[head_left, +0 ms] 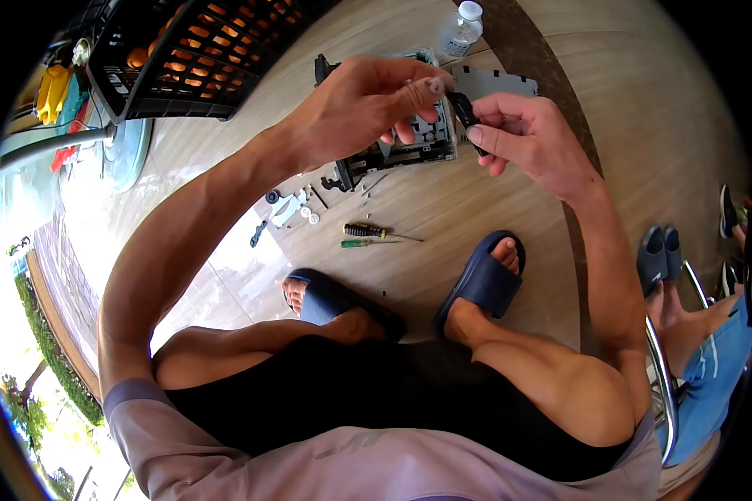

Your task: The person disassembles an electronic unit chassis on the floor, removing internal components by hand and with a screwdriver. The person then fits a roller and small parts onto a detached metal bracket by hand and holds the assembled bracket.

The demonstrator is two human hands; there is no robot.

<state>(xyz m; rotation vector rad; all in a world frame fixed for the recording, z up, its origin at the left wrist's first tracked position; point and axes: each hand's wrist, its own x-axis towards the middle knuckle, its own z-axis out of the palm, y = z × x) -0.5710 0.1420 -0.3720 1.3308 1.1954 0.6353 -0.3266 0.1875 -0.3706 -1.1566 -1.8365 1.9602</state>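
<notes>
At the left, a black crate is sitting near the edge of the work, orange things showing through its mesh. Right of it, a small dark part, a pale bracket and white rollers are lying loose on the floor. A yellow-and-black screwdriver and a green-handled screwdriver are resting side by side, just ahead of the left sandal; a shifting foot could be scattering the small pieces or setting a handle rolling.

The left hand is hanging over an opened machine, thumb and forefinger brought close together near the upper end of a black part; whether they are gripping it, I cannot tell. Anything slipping from those fingertips could be dropping into the exposed insides and lodging there. A clear bottle is standing beyond the machine, where a stray knock could be tipping it over.

The right hand is pinching the black part between thumb and fingers, above the machine's right edge. Too hard a squeeze or twist could be cracking it, if it is brittle. A flat grey panel is lying just behind.
</notes>
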